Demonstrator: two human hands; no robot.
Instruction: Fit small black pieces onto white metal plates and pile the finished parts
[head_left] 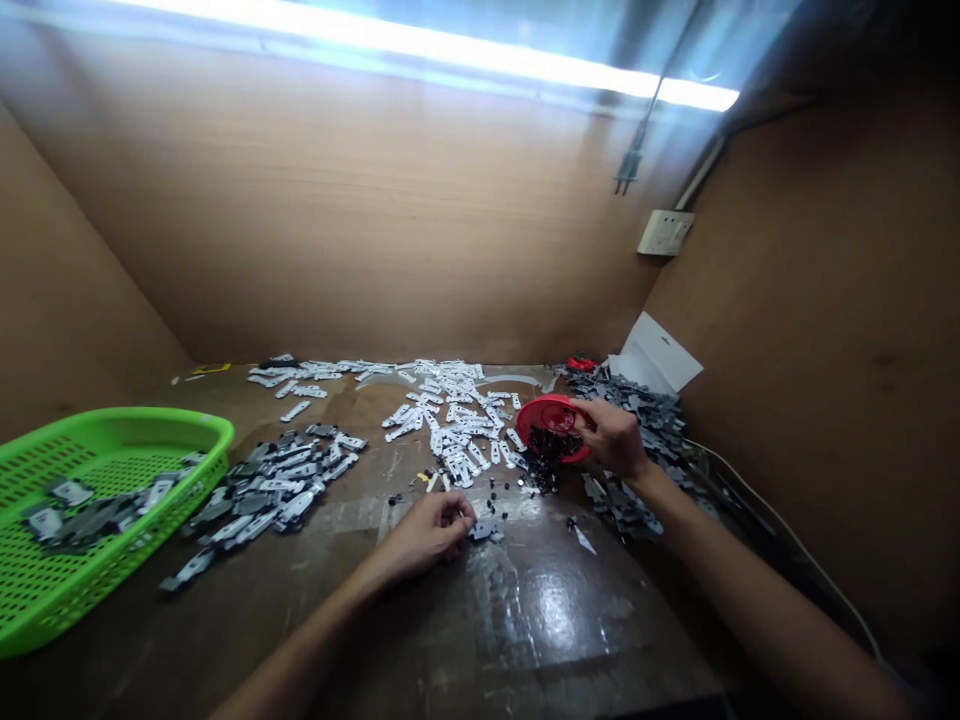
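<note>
Two bare arms, the left arm (292, 640) and the right arm (765, 610), reach out over a shiny brown desk (540, 640). The left hand (426, 535) is low, near the middle of the desk. Its fingers (459, 512) are pinched close together, but you cannot tell if they hold something tiny. Just by them lie a small grey piece (486, 529) and a few small black bits (495, 510). The right hand (613, 438) grips the edge of a red round dish (541, 412). The dish tips up on its side, and a heap of black bits (551, 443) sits in it. More black bits (541, 478) lie on the desk just under it. Past the dish is a big spread of white plastic pieces (450, 420). A pile of grey pieces (630, 420) lies on the right, beside a white card (652, 355). On the left, a mix of grey and white pieces (270, 490) lies next to a green plastic basket (112, 425), with more pieces (71, 510) inside. Up on the wooden wall (337, 220) are a power socket (665, 232) and a hanging plug (628, 170).
</note>
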